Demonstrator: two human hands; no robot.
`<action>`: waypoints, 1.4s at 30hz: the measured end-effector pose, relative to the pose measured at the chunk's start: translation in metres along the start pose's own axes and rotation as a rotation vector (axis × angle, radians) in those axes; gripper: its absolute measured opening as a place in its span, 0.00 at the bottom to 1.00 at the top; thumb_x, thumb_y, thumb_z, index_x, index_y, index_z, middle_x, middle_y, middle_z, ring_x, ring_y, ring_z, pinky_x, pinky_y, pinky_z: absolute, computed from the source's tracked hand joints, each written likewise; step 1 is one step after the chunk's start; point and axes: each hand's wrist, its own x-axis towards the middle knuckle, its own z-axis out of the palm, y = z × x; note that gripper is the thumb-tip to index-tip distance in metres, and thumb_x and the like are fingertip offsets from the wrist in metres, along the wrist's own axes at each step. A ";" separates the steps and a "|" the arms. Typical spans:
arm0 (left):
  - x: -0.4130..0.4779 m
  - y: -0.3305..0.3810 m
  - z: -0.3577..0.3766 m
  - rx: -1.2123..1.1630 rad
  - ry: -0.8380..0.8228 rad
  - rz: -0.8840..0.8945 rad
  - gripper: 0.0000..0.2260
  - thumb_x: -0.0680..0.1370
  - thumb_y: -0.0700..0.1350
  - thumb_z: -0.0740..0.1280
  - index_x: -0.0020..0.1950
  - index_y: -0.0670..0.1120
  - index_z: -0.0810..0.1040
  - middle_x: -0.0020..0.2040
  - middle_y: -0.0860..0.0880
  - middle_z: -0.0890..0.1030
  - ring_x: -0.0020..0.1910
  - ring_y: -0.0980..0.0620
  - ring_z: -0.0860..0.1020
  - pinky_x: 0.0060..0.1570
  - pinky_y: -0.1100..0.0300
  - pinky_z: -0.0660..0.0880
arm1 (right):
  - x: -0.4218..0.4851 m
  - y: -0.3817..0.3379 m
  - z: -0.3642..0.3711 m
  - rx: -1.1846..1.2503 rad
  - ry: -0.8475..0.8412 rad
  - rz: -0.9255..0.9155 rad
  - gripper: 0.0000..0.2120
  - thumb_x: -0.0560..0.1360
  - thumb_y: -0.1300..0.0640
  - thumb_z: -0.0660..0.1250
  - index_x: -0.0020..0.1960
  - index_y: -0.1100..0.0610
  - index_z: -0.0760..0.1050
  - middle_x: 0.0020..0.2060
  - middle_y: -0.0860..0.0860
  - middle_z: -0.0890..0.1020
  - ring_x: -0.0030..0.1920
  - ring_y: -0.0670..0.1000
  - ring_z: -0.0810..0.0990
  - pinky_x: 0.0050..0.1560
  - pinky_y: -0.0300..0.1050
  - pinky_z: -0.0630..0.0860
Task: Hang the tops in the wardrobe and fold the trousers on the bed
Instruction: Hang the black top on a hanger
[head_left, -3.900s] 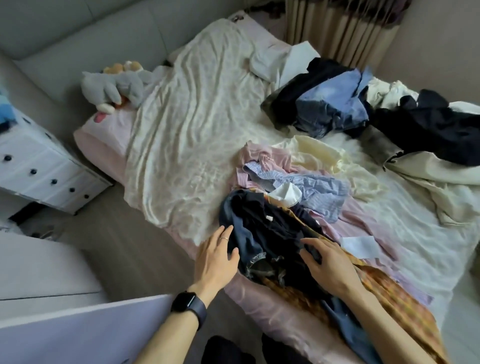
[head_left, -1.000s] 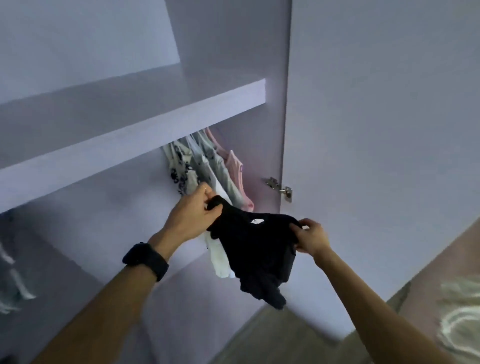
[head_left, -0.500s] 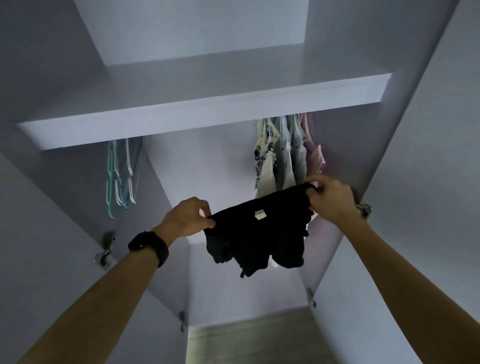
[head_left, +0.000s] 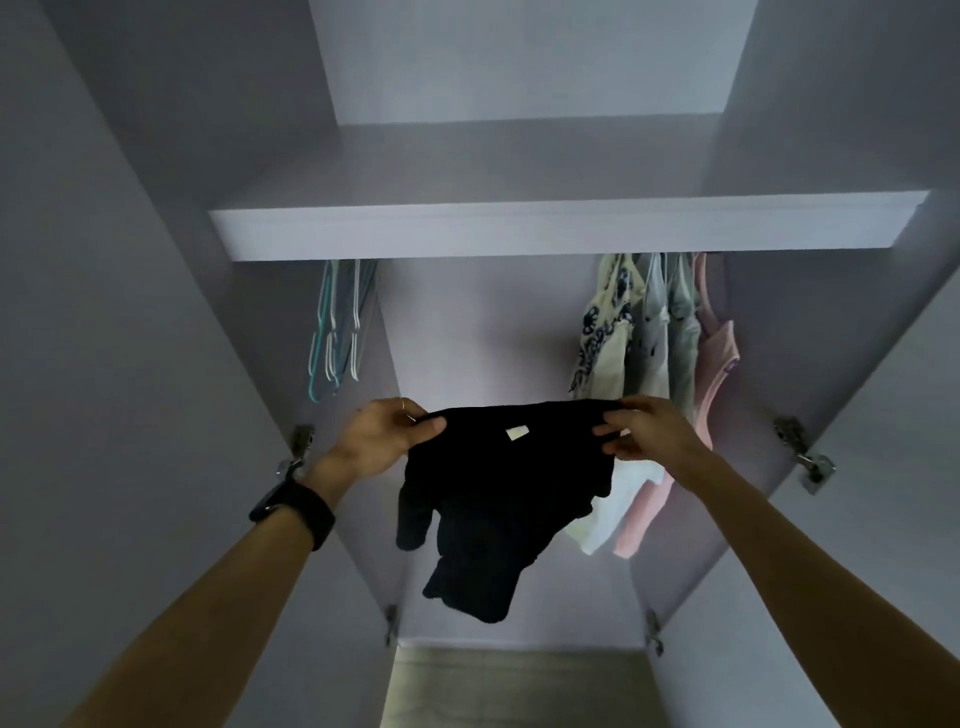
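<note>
I face the open wardrobe (head_left: 519, 322). A black top (head_left: 498, 499) with a small white label hangs spread between my hands in front of it. My left hand (head_left: 384, 436) pinches its left shoulder and my right hand (head_left: 644, 431) pinches its right shoulder. Empty hangers (head_left: 335, 332) in teal and white hang on the left under the shelf. Several hung tops (head_left: 654, 353), patterned, grey and pink, hang on the right, just behind my right hand. The bed and the trousers are out of view.
A pale shelf (head_left: 561, 228) crosses the wardrobe above the rail. Both doors stand open, with metal hinges at left (head_left: 298, 447) and right (head_left: 802, 454). The wooden floor (head_left: 514, 686) shows at the bottom between the doors.
I took the black top from the bed pile and turned to the wardrobe. Over the last second my view has tilted up and centred, and my hands have spread the top wider.
</note>
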 end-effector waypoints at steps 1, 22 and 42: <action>-0.003 -0.003 -0.005 -0.112 0.007 -0.025 0.12 0.75 0.52 0.76 0.49 0.44 0.83 0.38 0.52 0.84 0.35 0.59 0.80 0.38 0.66 0.74 | 0.000 0.000 0.005 0.029 -0.059 -0.010 0.08 0.78 0.70 0.65 0.49 0.59 0.77 0.38 0.54 0.86 0.32 0.55 0.83 0.45 0.51 0.81; -0.055 0.015 0.007 -0.324 0.272 0.131 0.10 0.71 0.50 0.78 0.51 0.50 0.87 0.46 0.54 0.87 0.48 0.56 0.85 0.57 0.59 0.80 | -0.016 -0.047 0.112 -0.404 -0.356 -0.716 0.05 0.75 0.54 0.76 0.49 0.47 0.81 0.40 0.45 0.85 0.38 0.45 0.85 0.46 0.38 0.80; -0.109 0.023 -0.010 0.941 0.739 0.053 0.15 0.75 0.57 0.62 0.48 0.54 0.87 0.64 0.51 0.80 0.70 0.39 0.72 0.68 0.44 0.60 | 0.011 -0.063 0.145 -0.335 -0.647 -0.691 0.07 0.79 0.54 0.70 0.57 0.49 0.81 0.49 0.44 0.85 0.36 0.47 0.86 0.40 0.33 0.74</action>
